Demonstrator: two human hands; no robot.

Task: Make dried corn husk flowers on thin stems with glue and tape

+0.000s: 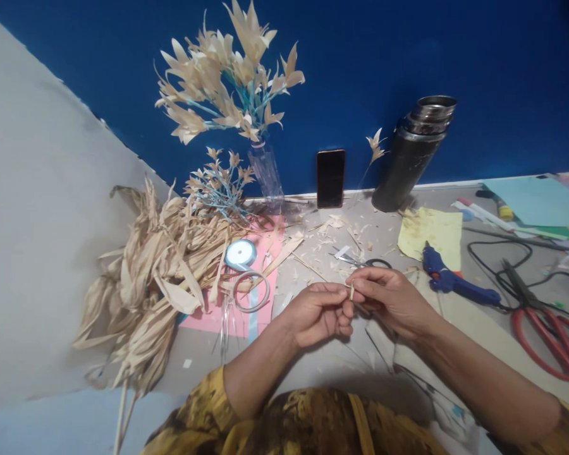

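Both hands (351,300) pinch husk strip (351,291); vase (265,170) holds husk flowers (227,76).

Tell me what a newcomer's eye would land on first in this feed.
Probably the tall spray of pale husk flowers in a clear bottle against the blue wall, with a loose heap of dried husks below it at the left. At centre, the left hand and right hand meet, pinching a small husk strip between fingertips. A blue glue gun and red-handled scissors lie to the right.
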